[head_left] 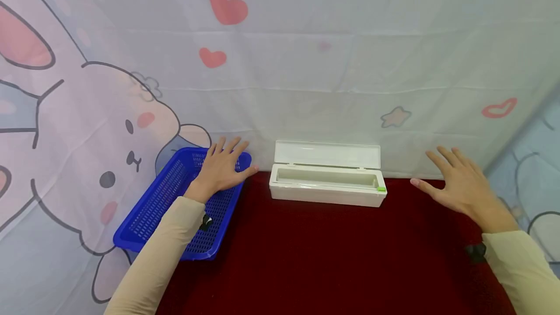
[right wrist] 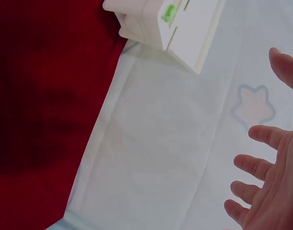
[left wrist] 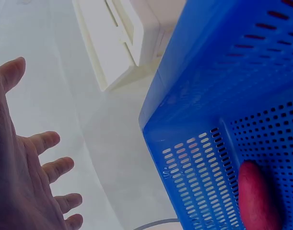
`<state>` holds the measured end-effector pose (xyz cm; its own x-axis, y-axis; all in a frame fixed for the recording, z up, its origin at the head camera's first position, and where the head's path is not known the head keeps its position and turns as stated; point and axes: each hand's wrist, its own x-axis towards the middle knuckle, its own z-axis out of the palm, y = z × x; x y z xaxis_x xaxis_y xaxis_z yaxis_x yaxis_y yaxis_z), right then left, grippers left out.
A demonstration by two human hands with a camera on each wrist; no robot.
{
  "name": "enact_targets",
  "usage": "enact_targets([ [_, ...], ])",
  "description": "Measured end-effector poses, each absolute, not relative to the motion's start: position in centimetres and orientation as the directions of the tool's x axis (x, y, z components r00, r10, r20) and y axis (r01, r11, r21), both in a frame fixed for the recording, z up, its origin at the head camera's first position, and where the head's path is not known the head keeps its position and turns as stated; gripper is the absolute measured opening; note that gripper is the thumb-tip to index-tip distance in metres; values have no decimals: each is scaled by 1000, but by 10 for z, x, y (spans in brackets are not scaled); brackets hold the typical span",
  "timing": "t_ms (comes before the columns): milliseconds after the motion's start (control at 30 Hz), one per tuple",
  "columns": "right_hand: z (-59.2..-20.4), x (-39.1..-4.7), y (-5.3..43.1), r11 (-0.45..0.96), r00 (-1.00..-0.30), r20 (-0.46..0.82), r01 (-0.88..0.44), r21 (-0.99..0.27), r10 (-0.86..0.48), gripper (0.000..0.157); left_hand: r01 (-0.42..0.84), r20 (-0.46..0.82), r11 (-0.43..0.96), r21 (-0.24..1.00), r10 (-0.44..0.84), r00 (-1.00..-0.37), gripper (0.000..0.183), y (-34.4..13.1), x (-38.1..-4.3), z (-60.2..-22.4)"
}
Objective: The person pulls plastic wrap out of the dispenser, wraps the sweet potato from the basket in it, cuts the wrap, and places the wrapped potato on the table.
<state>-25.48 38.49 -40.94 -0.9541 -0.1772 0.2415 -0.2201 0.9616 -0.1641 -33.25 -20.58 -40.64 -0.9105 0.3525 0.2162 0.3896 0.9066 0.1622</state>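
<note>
My left hand hovers over the blue plastic basket, its fingers spread and holding nothing. Inside that basket, the left wrist view shows a reddish, elongated, rounded thing; in the head view my hand and arm hide it. Off to the right, my right hand is held up with fingers apart and nothing in it. Between the hands, at the back of the table, sits a long white box with its lid raised. A small green piece is at the box's right end.
Dark red cloth covers the table. Behind it hangs a pale curtain printed with hearts, a star and a rabbit, close to the back of the box. The basket stands at the table's left side.
</note>
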Motion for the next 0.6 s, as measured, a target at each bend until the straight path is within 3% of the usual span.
enact_targets([
  [600, -427, -249, 373, 935, -892, 393, -310, -174, -223, 82, 451, 270, 877, 165, 400, -876, 84, -193, -326, -416],
])
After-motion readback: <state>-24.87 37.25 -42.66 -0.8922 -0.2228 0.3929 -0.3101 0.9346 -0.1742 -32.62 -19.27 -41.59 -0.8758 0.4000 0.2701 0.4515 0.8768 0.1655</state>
